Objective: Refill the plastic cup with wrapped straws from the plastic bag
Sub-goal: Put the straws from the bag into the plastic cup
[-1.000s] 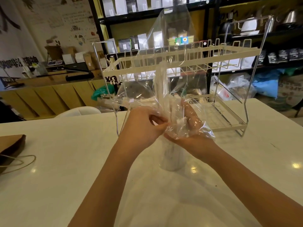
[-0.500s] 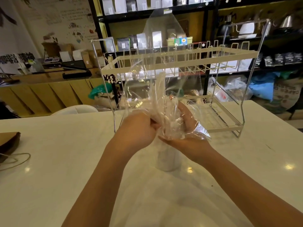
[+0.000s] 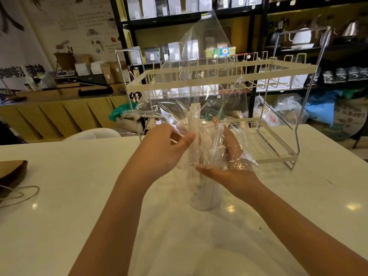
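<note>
A clear plastic cup stands on the white table, right under my hands. Above it I hold a large clear plastic bag upright, its empty top fanning out high. A bundle of white wrapped straws stands inside the bag's lower part and reaches down toward the cup. My left hand pinches the bag and straws from the left. My right hand cups the bag's lower right side, palm up with fingers spread under the film.
A two-tier white wire rack stands just behind the cup and hands. A brown paper bag with string handles lies at the table's left edge. A white chair back shows beyond the far table edge.
The bag's gathered neck has loosened and the film has spread wider. My right hand has opened flatter under it, and the straw bundle now stands more visibly over the cup.
</note>
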